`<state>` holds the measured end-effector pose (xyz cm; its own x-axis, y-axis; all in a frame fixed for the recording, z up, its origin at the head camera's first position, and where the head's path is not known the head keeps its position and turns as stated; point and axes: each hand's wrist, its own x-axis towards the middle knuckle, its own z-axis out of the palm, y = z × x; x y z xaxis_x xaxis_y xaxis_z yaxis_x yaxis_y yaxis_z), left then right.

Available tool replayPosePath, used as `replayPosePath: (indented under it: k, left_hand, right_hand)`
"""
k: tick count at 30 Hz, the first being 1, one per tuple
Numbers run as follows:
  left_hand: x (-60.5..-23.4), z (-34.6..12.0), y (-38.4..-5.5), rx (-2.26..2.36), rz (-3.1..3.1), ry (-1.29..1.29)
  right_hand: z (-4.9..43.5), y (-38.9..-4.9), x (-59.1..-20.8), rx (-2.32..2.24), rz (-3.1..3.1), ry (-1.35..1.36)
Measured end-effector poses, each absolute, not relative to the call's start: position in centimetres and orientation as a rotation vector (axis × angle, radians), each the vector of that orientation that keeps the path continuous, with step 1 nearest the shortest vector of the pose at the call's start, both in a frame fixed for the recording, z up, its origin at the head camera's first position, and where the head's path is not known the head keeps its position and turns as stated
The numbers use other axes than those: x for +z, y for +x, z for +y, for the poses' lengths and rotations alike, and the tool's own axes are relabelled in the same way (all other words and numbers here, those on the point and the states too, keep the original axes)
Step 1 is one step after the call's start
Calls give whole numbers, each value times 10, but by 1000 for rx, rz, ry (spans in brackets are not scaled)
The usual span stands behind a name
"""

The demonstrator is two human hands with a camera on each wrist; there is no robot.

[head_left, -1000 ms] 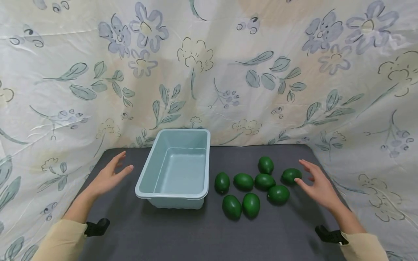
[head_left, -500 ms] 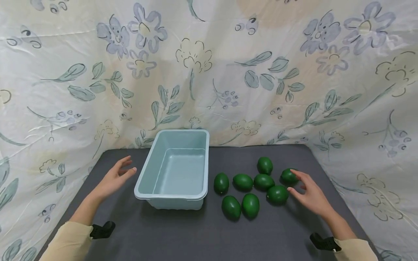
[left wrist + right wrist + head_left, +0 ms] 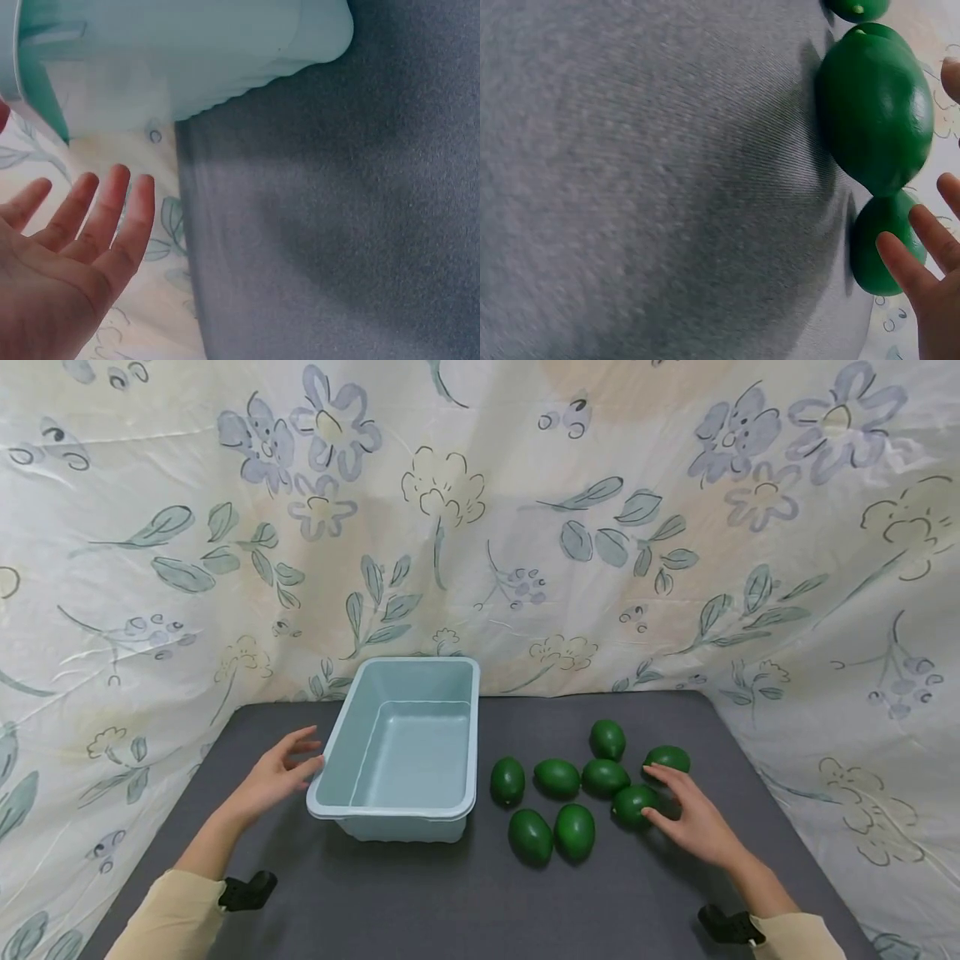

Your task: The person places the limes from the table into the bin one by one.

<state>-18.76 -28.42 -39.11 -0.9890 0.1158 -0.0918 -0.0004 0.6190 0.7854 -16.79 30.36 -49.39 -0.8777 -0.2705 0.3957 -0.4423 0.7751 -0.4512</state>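
Several glossy dark green oval fruits, lime-like, lie on the right half of the dark table. My right hand (image 3: pixel 693 822) hovers over the rightmost ones. Its thumb overlaps the near right fruit (image 3: pixel 632 807) in the head view, and its fingertips reach the front of the far right fruit (image 3: pixel 669 758). In the right wrist view, its spread fingers (image 3: pixel 904 262) stand beyond a large near fruit (image 3: pixel 876 112). A pale blue-green plastic tub (image 3: pixel 390 814) stands left of the fruits. My left hand (image 3: pixel 273 781) is at its left side, fingers loosely extended, thumb tip right at the rim.
Flowered cloth (image 3: pixel 450 568) hangs behind the table and down both sides. Nearest the tub is one upright fruit (image 3: pixel 508 781), and a pair including a front fruit (image 3: pixel 575 832) lies closer to me. Dark grey cloth (image 3: pixel 450 902) covers the tabletop.
My left hand has moved right to the tub's left rim. My right hand has come left and nearer, from beside the far right fruit to over the near right one. Tub and fruits stay put.
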Motion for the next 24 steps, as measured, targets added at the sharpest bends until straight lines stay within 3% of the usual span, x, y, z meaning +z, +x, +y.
replayPosePath:
  k: [24]
  left_hand:
    - [-392, -272, -197, 1338, 2715, 32]
  right_hand:
    - [292, -165, -506, 826, -2714, 550]
